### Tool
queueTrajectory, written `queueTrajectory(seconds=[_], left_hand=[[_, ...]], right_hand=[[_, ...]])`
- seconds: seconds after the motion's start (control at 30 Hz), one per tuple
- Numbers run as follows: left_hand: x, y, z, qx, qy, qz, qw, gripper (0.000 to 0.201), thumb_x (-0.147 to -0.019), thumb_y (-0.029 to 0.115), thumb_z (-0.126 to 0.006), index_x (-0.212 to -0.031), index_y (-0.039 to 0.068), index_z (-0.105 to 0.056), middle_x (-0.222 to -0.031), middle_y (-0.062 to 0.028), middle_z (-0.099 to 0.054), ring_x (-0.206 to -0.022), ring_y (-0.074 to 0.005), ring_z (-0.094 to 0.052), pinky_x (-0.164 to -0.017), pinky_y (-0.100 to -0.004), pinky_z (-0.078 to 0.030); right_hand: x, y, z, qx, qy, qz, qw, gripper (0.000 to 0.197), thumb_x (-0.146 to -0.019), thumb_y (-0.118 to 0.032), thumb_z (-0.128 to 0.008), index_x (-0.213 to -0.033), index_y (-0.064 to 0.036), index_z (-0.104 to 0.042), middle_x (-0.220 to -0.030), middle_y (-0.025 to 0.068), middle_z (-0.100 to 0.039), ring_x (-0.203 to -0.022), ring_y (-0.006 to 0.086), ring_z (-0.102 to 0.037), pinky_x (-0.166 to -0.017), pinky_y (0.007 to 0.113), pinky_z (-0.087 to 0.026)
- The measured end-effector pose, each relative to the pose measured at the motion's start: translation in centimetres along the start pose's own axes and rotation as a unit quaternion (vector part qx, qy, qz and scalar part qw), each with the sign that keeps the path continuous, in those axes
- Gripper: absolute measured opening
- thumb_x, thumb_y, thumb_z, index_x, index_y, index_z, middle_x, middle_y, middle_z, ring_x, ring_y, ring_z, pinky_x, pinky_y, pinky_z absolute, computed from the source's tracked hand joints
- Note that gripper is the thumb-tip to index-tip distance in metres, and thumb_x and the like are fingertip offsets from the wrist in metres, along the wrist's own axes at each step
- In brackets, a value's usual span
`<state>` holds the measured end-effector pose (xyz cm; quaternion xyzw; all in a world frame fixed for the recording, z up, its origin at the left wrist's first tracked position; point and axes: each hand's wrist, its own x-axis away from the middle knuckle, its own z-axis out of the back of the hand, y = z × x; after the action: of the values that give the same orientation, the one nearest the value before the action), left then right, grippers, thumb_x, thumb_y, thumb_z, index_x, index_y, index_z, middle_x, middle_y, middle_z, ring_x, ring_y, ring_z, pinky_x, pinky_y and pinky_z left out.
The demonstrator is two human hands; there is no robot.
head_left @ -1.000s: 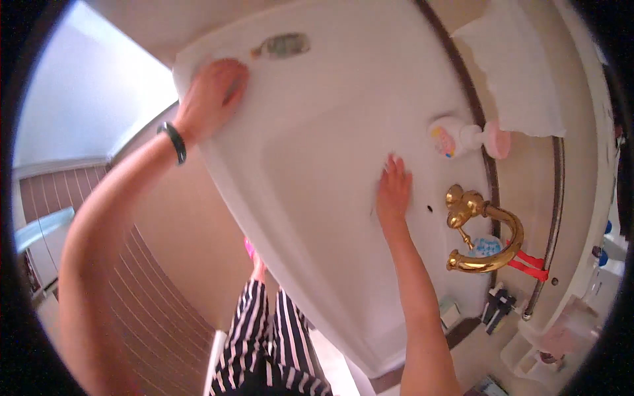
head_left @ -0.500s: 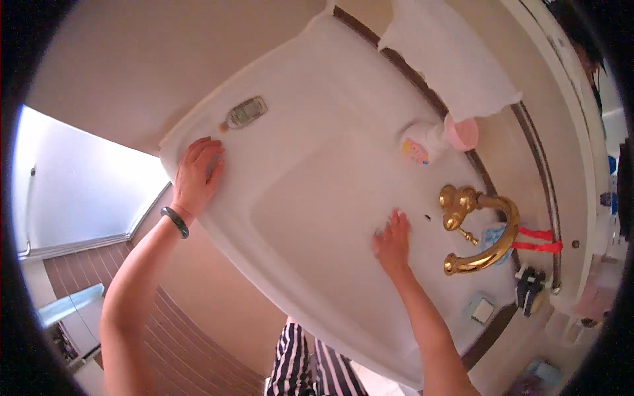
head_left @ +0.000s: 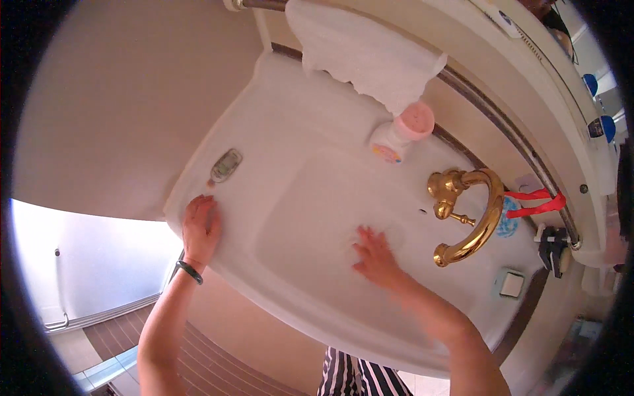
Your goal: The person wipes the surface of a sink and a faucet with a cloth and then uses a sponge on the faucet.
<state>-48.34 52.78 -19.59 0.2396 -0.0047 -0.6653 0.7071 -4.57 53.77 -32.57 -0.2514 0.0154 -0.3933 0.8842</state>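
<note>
My left hand [head_left: 201, 230] lies on the left rim of a white washbasin [head_left: 310, 218], its fingers stretched out and nothing in them; a dark bangle circles that wrist. Just beyond its fingertips is a small clear, rounded thing with a grey-green middle [head_left: 226, 165], perhaps a bottle lying down. My right hand [head_left: 378, 257] is down in the bowl, slightly blurred, with spread fingers at the bowl's surface. Whether it touches the surface or a little water is hard to tell. A brass faucet [head_left: 487, 228] curves over the bowl's right side; no stream shows from its spout.
At the back stands a white bottle [head_left: 386, 146] with a pink cup-shaped top [head_left: 416, 121]. A white cloth [head_left: 363, 49] hangs from a rail behind it. A soap dish [head_left: 508, 284] with a white bar sits at the right. A red strap [head_left: 536, 203] hangs by the faucet.
The view has turned and shifted. My right hand has moved left within the bowl, away from the faucet, and its fingers are spread wider. My left hand stays on the rim.
</note>
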Motion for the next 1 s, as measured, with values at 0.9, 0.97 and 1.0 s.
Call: queueTrajectory(seconds=[0.9,0.97,1.0], left_hand=[[-0.1,0.2,-0.4,0.023,-0.014,0.025,0.999,0.021,-0.091,0.006,-0.055,-0.11,0.001,-0.062,-0.122,-0.0138,-0.061,-0.117,-0.0323,-0.054,-0.101,-0.0407,-0.043],[0.2,-0.4,-0.3,0.002,-0.021,-0.002,1.0,0.02,-0.091,0.007,-0.056,-0.109,0.001,-0.062,-0.121,-0.0126,-0.061,-0.117,-0.032,-0.054,-0.101,-0.0394,-0.044],[0.2,-0.4,-0.3,0.004,-0.02,0.003,1.0,0.02,-0.091,0.007,-0.056,-0.109,0.001,-0.062,-0.121,-0.0126,-0.061,-0.117,-0.032,-0.054,-0.101,-0.0394,-0.044]], right_hand=[[-3.4,7.3,3.8,0.348,0.158,0.019,0.924,0.034,-0.092,-0.014,-0.056,-0.125,-0.0032,-0.059,-0.153,0.0003,-0.036,-0.142,0.0179,-0.031,-0.109,0.048,-0.033],[-9.3,3.6,5.1,0.276,0.219,0.025,0.935,0.039,-0.094,-0.014,-0.055,-0.132,-0.0055,-0.055,-0.154,0.0002,-0.036,-0.141,0.0178,-0.034,-0.109,0.044,-0.034],[-10.5,3.0,5.7,0.278,0.216,0.028,0.935,0.039,-0.094,-0.014,-0.055,-0.132,-0.0055,-0.055,-0.154,0.0002,-0.036,-0.141,0.0178,-0.034,-0.109,0.044,-0.034]])
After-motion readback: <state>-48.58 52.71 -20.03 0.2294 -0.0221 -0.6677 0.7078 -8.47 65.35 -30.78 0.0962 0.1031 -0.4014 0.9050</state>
